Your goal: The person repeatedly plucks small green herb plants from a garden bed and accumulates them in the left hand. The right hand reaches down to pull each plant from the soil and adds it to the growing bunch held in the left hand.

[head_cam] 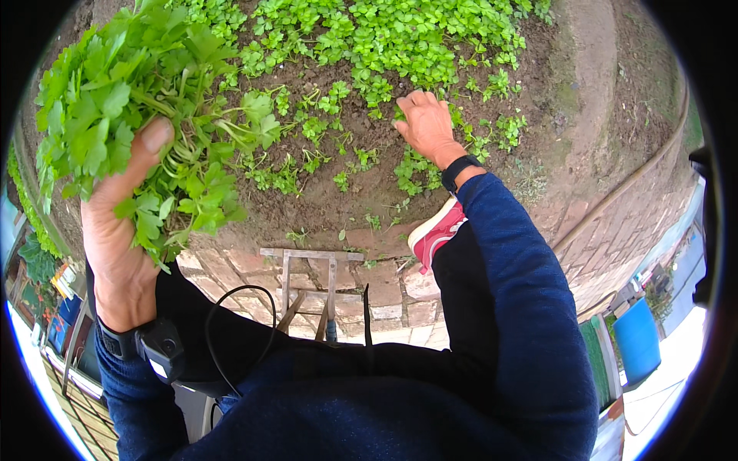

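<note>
A large bunch of leafy green plants [104, 98], with celery-like or parsley-like leaves and pale stems, is held in my left hand [124, 230], thumb across the stems. My right hand [429, 124] reaches down to the edge of the dense patch of the same kind of leaves [403, 40] growing in brown soil. Its fingertips are bent among small leaves, and whether they grip a stem is hidden. Sparser seedlings [314, 127] grow in the soil [265, 207] between my hands.
Brick paving [386, 288] borders the bed on my side, with a wooden stool or frame [331, 276] on it between my legs. My red shoe [435, 233] is by the soil edge. A long pole or hose [628, 184] runs at the right, and a blue barrel [637, 340] stands farther off.
</note>
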`<action>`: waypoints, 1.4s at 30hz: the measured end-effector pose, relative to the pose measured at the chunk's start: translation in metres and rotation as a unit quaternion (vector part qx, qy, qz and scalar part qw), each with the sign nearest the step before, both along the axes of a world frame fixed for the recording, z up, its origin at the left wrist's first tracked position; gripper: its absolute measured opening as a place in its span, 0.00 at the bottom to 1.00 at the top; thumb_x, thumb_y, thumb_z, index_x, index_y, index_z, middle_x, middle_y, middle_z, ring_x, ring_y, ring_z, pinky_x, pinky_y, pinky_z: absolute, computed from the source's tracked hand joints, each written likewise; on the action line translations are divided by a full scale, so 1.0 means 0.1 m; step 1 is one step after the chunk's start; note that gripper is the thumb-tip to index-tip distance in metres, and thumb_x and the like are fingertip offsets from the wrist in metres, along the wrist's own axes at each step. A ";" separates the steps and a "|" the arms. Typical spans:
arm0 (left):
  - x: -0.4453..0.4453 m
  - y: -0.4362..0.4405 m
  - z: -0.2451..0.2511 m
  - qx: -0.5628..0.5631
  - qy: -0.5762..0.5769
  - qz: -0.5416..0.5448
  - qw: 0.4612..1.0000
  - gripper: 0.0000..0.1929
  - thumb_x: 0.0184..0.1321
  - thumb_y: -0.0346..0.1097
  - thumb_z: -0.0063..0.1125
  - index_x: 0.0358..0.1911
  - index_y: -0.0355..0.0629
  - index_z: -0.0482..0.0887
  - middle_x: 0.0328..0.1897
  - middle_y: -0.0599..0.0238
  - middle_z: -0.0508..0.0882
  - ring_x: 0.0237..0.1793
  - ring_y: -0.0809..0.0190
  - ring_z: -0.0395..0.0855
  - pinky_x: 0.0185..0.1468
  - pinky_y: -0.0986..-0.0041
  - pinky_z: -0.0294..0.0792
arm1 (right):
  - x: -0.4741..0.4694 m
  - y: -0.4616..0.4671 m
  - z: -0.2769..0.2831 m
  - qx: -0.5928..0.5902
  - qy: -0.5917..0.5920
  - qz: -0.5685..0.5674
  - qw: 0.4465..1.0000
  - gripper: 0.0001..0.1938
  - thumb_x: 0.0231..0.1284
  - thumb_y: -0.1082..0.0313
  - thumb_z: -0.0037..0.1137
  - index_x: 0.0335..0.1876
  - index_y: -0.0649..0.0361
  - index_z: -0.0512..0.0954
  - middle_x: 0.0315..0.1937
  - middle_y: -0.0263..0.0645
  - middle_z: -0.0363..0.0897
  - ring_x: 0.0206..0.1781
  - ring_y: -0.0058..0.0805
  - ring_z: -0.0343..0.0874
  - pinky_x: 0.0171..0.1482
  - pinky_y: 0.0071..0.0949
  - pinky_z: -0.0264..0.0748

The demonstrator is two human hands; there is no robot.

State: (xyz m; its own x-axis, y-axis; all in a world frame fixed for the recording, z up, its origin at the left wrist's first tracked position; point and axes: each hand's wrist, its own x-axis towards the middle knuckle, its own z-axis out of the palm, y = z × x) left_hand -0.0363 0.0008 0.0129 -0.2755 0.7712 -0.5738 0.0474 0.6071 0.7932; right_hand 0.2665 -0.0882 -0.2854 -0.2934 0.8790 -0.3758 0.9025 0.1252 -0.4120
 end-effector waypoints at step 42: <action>-0.08 -0.01 0.27 -0.005 -0.136 0.061 0.989 0.28 0.60 0.35 0.60 0.63 0.34 0.69 0.57 0.45 0.81 0.55 0.47 0.81 0.58 0.48 0.75 | -0.19 0.30 -0.19 -0.054 0.014 -0.069 0.996 0.17 0.54 0.62 0.63 0.50 0.48 0.76 0.46 0.37 0.75 0.56 0.42 0.75 0.52 0.47 0.70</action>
State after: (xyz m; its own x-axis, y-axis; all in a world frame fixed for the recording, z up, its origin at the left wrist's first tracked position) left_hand -0.0440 -0.0004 0.0403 -0.2011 0.7356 -0.6468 -0.2404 0.6031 0.7606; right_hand 0.2471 -0.0585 -0.3039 -0.1846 0.8662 -0.4643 0.8959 -0.0459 -0.4419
